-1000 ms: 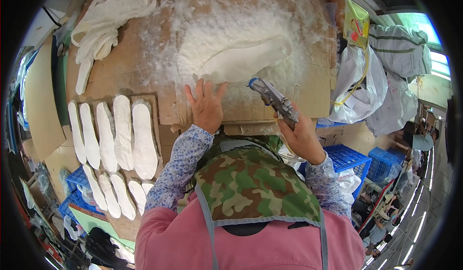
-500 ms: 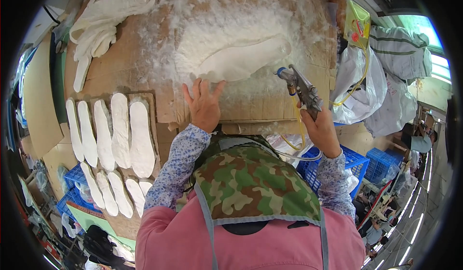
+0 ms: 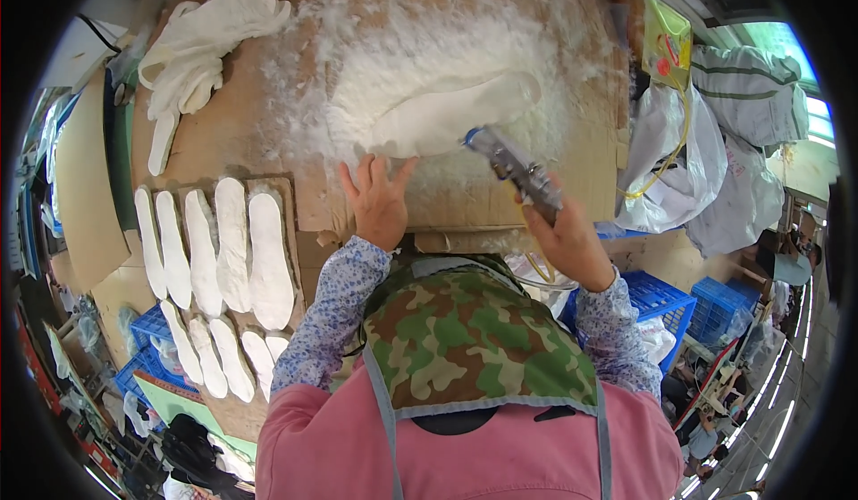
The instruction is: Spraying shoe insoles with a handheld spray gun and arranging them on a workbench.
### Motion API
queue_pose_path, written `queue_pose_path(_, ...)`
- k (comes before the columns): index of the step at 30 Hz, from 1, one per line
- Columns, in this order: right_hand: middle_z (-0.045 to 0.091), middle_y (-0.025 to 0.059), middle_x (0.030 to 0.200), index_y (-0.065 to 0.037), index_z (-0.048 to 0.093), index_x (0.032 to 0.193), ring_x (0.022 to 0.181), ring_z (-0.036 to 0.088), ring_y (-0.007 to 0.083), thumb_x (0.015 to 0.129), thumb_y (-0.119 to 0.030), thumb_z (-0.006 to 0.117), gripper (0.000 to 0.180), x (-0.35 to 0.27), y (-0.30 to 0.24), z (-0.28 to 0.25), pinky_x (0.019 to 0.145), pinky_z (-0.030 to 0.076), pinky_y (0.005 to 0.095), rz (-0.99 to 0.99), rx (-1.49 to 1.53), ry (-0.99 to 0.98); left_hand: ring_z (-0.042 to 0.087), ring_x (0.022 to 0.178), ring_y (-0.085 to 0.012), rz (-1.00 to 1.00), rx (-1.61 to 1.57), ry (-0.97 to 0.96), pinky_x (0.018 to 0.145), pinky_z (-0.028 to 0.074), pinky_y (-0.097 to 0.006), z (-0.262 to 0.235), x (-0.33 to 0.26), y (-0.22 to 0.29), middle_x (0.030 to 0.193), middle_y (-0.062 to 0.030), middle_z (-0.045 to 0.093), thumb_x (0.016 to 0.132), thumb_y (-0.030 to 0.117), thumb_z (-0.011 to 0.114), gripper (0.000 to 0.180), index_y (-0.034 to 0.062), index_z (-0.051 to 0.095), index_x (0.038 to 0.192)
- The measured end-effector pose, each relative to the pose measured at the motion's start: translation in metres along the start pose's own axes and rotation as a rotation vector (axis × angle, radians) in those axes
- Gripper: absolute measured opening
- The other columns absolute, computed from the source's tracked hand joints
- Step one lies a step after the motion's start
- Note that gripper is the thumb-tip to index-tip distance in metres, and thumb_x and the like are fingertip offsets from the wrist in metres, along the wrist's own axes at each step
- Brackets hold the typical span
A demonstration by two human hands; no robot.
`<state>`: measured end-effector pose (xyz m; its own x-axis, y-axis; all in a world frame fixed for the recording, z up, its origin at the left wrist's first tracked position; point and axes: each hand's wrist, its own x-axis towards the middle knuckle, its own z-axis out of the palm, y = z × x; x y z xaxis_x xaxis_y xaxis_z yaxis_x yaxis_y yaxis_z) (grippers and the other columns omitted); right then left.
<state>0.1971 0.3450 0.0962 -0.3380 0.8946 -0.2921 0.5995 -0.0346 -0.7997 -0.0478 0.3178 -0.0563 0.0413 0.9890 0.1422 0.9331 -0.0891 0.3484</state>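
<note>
My right hand is wrapped round the handle of a metal spray gun. Its blue-ringed nozzle points toward the near edge of a white insole. That insole lies flat and slanted on cardboard coated with white fibrous residue. Fingers spread, my left hand rests by the insole's near left end, with the fingertips at its edge. The gun and right hand are slightly blurred. Part of the gun's handle is hidden by the fingers.
Several white insoles lie in two rows on a board at the left. Limp white scraps are heaped at the far left. A yellow container, plastic bags and a blue crate stand at the right.
The spray gun has moved left and a little nearer to me, its nozzle now at the insole's near edge. My left hand stays in about the same place.
</note>
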Motion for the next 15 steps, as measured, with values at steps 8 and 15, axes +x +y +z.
queue_pose_path(8,0.065,0.008,0.094,-0.001,0.053,0.121,0.07,0.057,0.0148,0.091,-0.004,0.056,0.031,-0.004,0.028,-0.046,0.064,0.046,0.0292,0.119,-0.105,0.228,0.049,0.106,-0.035,-0.039,-0.28,0.123,0.098,0.036,-0.052,-0.01,0.013,-0.005,0.109,-0.0155,0.051,0.078,-0.002,0.053,0.042,0.0075,0.06,0.117)
queue_pose_path(15,0.067,0.0018,0.091,0.002,0.059,0.121,0.051,0.042,0.0036,0.091,-0.006,0.055,0.031,-0.03,0.045,-0.073,0.045,0.033,0.0218,0.199,0.28,0.432,0.062,0.082,-0.0298,-0.461,-0.664,0.053,0.075,0.051,-0.038,0.014,0.053,-0.039,0.095,-0.0177,0.061,0.082,0.0,0.053,0.036,-0.0036,0.051,0.118)
